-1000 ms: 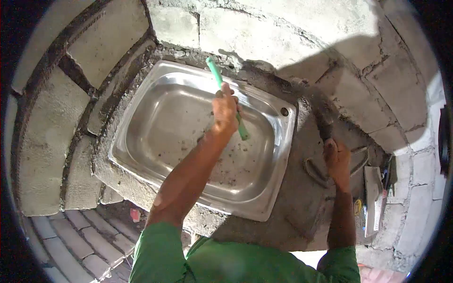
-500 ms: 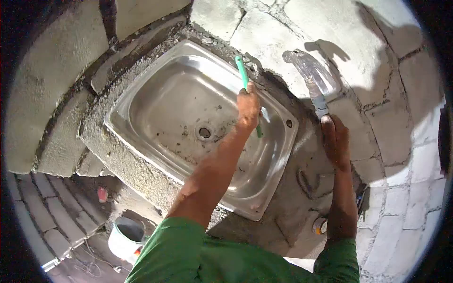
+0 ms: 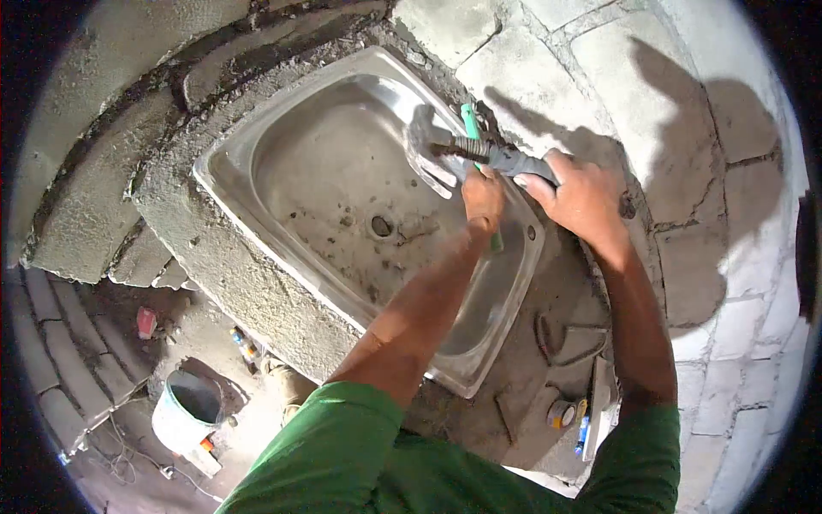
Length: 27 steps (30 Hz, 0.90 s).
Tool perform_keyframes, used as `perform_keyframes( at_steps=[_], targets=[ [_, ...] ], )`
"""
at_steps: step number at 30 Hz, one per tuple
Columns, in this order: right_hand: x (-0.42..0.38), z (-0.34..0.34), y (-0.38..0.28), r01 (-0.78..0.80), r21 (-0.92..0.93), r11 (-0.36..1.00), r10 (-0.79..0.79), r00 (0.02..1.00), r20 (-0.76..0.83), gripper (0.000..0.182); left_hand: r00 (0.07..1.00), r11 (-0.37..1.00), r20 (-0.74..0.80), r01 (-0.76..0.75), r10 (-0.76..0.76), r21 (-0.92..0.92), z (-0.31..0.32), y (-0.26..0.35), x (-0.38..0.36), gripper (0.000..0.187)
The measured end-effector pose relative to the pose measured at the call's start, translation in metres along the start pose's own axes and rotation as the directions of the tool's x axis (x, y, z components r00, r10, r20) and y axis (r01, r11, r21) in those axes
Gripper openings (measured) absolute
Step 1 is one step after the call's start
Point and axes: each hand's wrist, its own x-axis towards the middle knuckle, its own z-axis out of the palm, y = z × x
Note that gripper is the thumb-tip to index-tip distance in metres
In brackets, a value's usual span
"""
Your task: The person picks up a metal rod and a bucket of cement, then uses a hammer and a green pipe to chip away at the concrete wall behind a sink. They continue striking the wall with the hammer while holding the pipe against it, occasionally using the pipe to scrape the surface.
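Note:
A stainless steel sink (image 3: 321, 158) is set into rough mortar in front of me. My left hand (image 3: 485, 202) is closed around a slim green rod (image 3: 468, 121) at the sink's right side; the rod's top reaches the far rim and its lower end shows below my fist. My right hand (image 3: 586, 193) grips a claw hammer (image 3: 522, 165) by its grey handle. The hammer's head hangs over the basin, its shaft crossing the green rod just above my left fist.
Rough stone walls (image 3: 548, 81) rise behind the sink. A white bucket (image 3: 177, 428) stands on the floor at lower left, near a red object (image 3: 146, 323). On the ledge at right lie a tape roll (image 3: 562, 415), a bent rod (image 3: 548, 351) and a blue item (image 3: 583, 433).
The hammer has swung left and down from beside the wall to over the basin, my right hand moving up and left with it. My left hand still holds the green rod.

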Motion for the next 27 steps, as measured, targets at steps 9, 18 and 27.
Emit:
perform_keyframes(
  at_steps=[9, 18, 27],
  targets=[
    [0.017, -0.006, -0.031, -0.132, 0.023, 0.991, 0.125, 0.973, 0.192, 0.056, 0.969, 0.969, -0.028, -0.246, 0.246, 0.005, 0.013, -0.036, 0.013, 0.041],
    [0.022, 0.050, 0.040, -0.359, -0.174, 0.917, 0.397, 0.862, 0.314, 0.056, 0.969, 0.969, 0.197, -0.181, 0.147, 0.169, 0.008, -0.009, 0.006, 0.046],
    [-0.006, 0.003, 0.024, -0.267, 0.212, 0.940, 0.298, 0.946, -0.130, 0.040, 0.930, 0.823, 0.231, 0.361, -0.285, -0.438, -0.003, 0.030, 0.002, 0.051]
  ],
)
